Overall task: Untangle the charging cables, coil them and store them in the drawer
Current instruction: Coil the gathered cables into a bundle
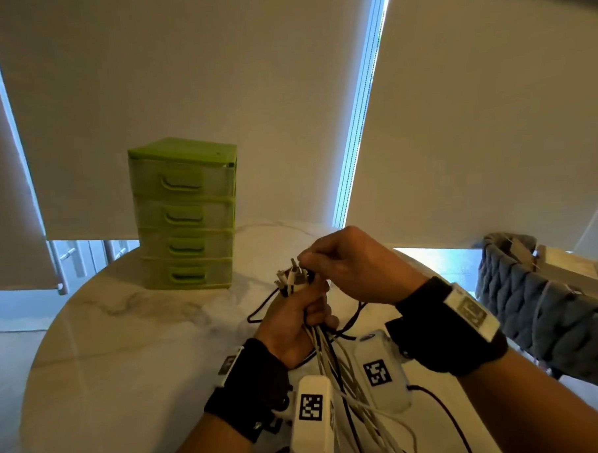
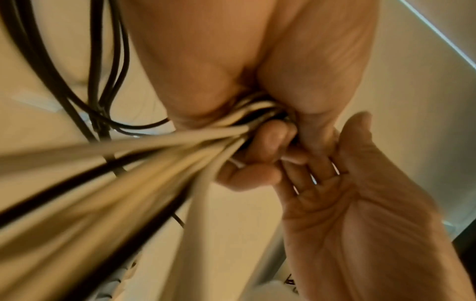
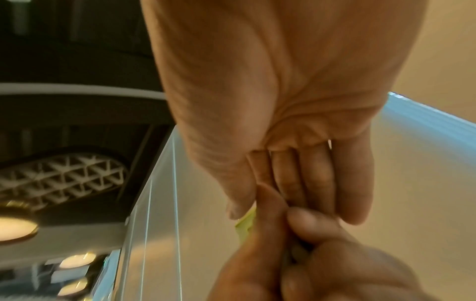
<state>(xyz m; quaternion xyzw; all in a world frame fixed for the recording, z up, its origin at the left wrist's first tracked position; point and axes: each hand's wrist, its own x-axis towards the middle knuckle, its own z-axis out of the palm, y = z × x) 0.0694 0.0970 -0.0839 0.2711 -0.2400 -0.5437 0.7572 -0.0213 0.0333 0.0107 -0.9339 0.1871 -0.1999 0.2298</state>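
Note:
My left hand (image 1: 303, 311) grips a bundle of white and black charging cables (image 1: 334, 365) in its fist above the round marble table (image 1: 124, 336). The plug ends (image 1: 293, 278) stick up out of the fist, and the rest trails back toward me. In the left wrist view the fingers (image 2: 270, 140) curl tight round the cables (image 2: 154, 154). My right hand (image 1: 309, 260) reaches over from the right, its curled fingertips pinching at the plug ends. The right wrist view shows that hand (image 3: 304, 183) against my left thumb (image 3: 270, 224); the plugs are hidden there. A green drawer unit (image 1: 184, 214) stands behind, all drawers closed.
A grey woven chair (image 1: 541, 304) stands close on the right, past the table edge. Roller blinds and window strips fill the background. Loose black cable loops (image 1: 260, 313) lie on the table beside my left hand. White marker-tagged cameras (image 1: 312, 410) sit on both wrists.

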